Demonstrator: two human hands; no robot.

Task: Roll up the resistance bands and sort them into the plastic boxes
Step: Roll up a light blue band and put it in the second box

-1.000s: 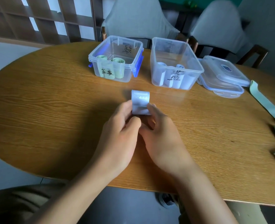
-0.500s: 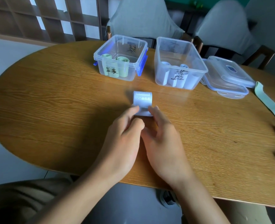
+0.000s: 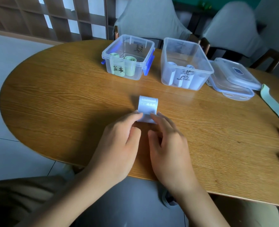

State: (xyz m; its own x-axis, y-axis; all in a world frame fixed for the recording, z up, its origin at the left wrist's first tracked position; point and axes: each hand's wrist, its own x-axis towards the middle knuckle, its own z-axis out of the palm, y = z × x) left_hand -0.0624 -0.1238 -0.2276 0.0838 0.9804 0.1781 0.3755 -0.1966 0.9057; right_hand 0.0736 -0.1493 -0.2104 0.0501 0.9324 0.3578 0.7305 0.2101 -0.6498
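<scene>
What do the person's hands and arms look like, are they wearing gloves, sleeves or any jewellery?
Both are bare. The left hand and right hand have no gloves, and no rings show on the visible fingers. Neither wrist carries a watch or bracelet. The forearms are uncovered as far as the picture's bottom edge, so no sleeve appears. Below the left arm lies olive-brown clothing, probably on the lap.

Pale blue band, wood-grain table

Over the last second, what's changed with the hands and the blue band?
Both hands, left and right, keep pinching the blue band's near end, rolling it; little else changes. The green-roll box, blue-roll box and lids stay put.
</scene>
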